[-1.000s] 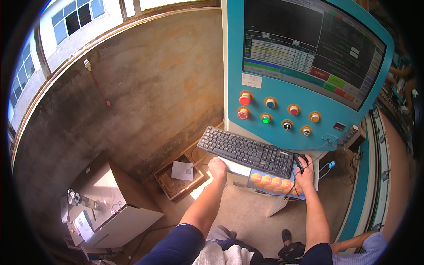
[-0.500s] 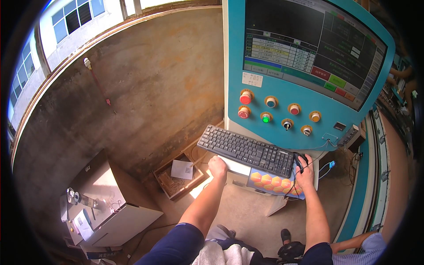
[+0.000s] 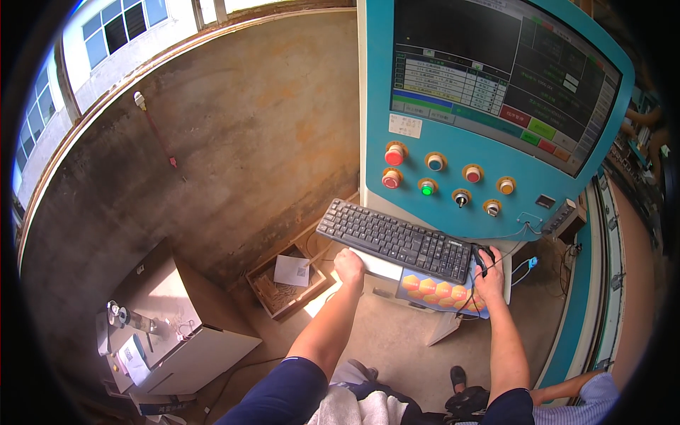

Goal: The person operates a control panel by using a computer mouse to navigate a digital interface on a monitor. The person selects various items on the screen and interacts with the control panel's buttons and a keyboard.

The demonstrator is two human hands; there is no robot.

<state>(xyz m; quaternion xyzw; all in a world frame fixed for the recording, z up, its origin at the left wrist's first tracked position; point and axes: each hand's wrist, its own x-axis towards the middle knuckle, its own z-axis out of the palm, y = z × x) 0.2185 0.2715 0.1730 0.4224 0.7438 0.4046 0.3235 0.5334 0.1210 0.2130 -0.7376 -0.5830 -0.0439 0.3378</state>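
My right hand [image 3: 489, 278] lies over a black computer mouse [image 3: 484, 256] at the right end of the keyboard, fingers curved around it. The mouse is partly covered by the fingers. My left hand [image 3: 348, 267] is closed at the left front corner of the pale shelf [image 3: 379, 265]; whether its fingers grip the edge is hidden. On the shelf lies a black keyboard [image 3: 397, 239], slanting down to the right, with neither hand on its keys. A mouse pad [image 3: 439, 289] with orange and yellow hexagons sticks out under the keyboard's front.
Behind the keyboard stands a teal control cabinet [image 3: 453, 202] with a screen [image 3: 496, 85] and several knobs and buttons. A wooden box [image 3: 283, 309] sits on the floor at left, near a cabinet [image 3: 205, 358] bearing small items. Another person's arm [image 3: 567, 389] shows at lower right.
On the screen, the yellow highlighted row has shifted to a lower place in the list. Both hands stay nearly where they were.
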